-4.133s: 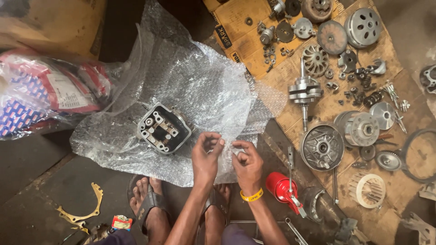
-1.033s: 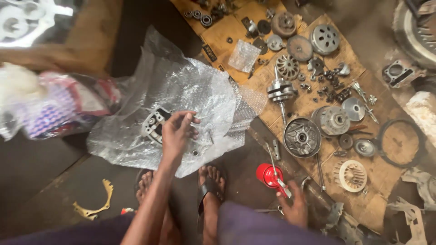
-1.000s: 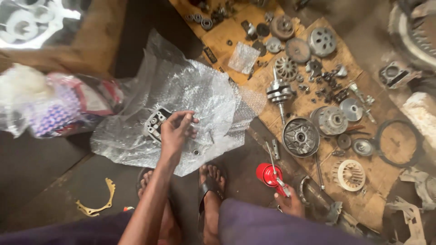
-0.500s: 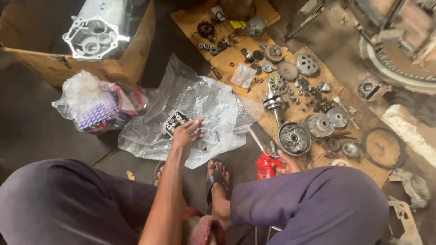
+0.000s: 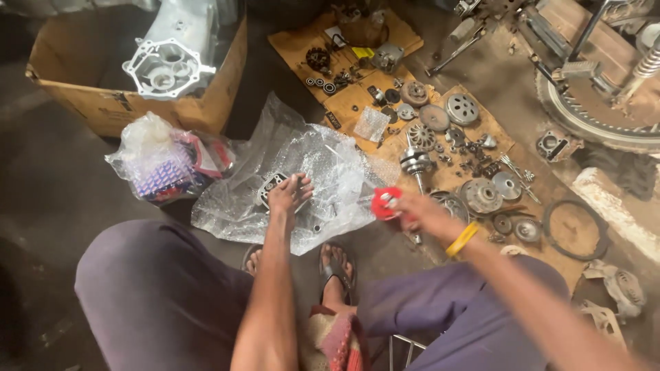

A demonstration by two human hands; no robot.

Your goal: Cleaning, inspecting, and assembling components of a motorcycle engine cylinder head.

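On the floor, over crinkled clear bubble wrap (image 5: pixel 302 172) | left hand (image 5: pixel 287 194) fingers spread, pressing the dark finned metal cylinder head (image 5: pixel 269 187) | right hand (image 5: pixel 412 209) closed on a red-capped oil can (image 5: pixel 385 203) | step: oiling; next judged: aim can at head.

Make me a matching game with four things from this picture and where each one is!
Things:
1. red can
2. grey metal engine part
3. white metal casing
4. black rubber ring

Places:
A. inside the cardboard box
B. on the bubble wrap, under the left hand
C. on the ground at the right
D. held in the right hand

Pairs: 1-D, 2-B, 3-A, 4-C
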